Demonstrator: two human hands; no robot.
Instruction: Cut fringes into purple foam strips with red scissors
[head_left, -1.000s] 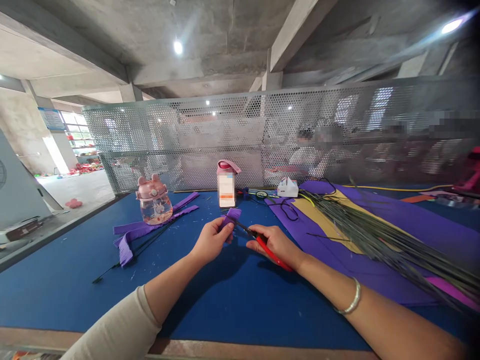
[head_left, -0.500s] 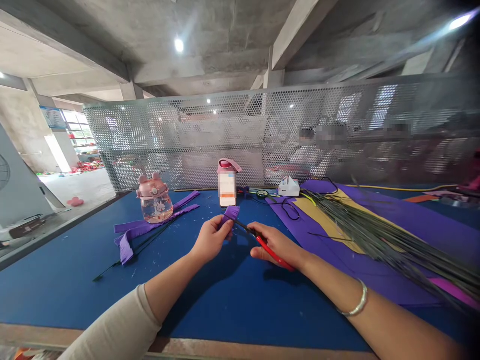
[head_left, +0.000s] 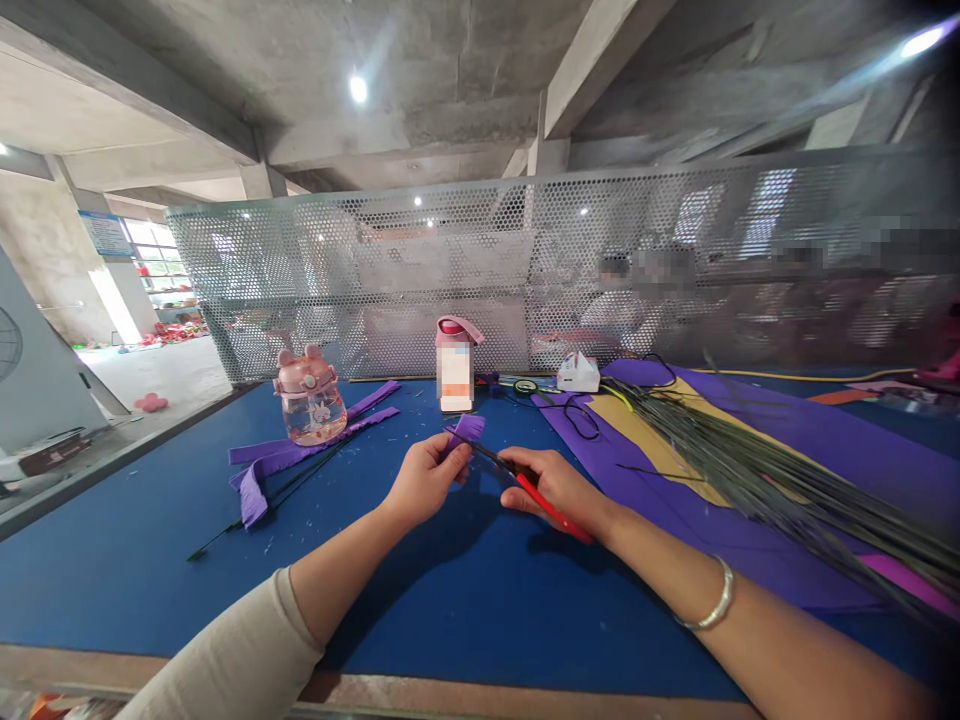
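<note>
My left hand point(head_left: 429, 478) pinches a small purple piece point(head_left: 469, 428) with a fringed edge, near the middle of the view. In my right hand point(head_left: 551, 488) are red-handled scissors point(head_left: 551, 510), their dark blades pointing left and lying against the purple piece. Purple fringed strips point(head_left: 259, 480) and thin dark green stems point(head_left: 292, 485) rest on the blue table point(head_left: 225, 610) at the left. A pink-lidded clear bottle point(head_left: 311, 400) stands by the strips.
A phone point(head_left: 455, 378) leans upright against a pink bottle point(head_left: 459, 328). At right, a bundle of green stems point(head_left: 750, 450) lies over purple sheets point(head_left: 675, 530) and a tan sheet point(head_left: 630, 430). Behind the table stands a perforated metal screen point(head_left: 442, 260), with people beyond it.
The purple piece has tilted slightly rightward in my left hand, and the scissor blades now reach across it. My right hand has hardly moved.
</note>
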